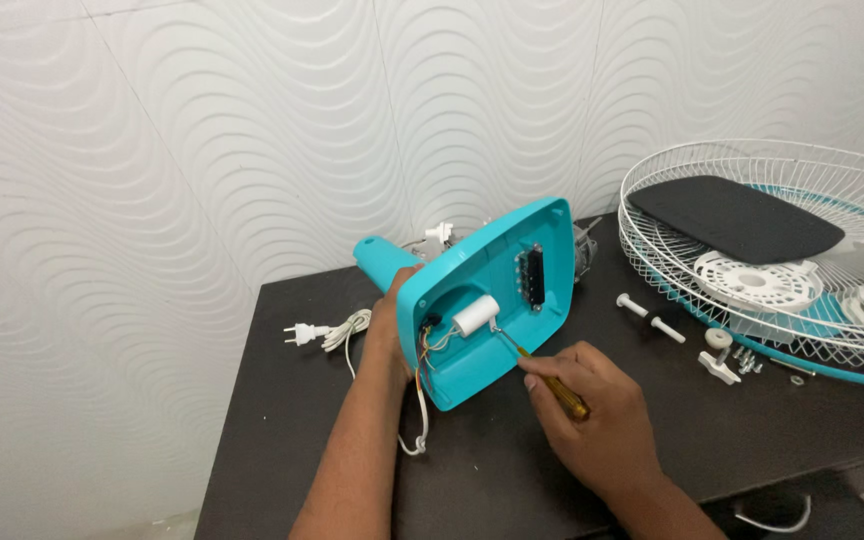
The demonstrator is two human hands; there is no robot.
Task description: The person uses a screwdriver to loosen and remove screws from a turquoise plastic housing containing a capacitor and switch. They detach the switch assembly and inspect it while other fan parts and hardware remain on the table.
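- The right hand [592, 410] lies nearest the camera, low and right of centre on the dark table [282, 420]; its fingers are curled tight round a yellow-handled screwdriver [550, 380], the forearm coming in from the bottom edge.
- The screwdriver slants up and to the left from that fist, and its thin shaft ends at the foot of a small white cylinder [477, 315] fixed inside the fan base.
- The turquoise fan base [487, 300] stands tilted on its edge just above and left of the right hand, its hollow underside facing the camera; thin wires [437, 340] and a black switch block [532, 275] show inside.
- The left hand [389, 320] wraps the base's left rim from behind, thumb side toward the camera, gripping it; the forearm runs straight down to the bottom edge.
- A white cord [420, 415] hangs from the base's lower left corner, and its plug [299, 334] lies on the table well left of the left hand.
- Farther right, white knobs and screws [727, 355] lie loose on the table.
- Beyond them rests a white wire fan guard [782, 200], holding a dark flat piece [737, 220].
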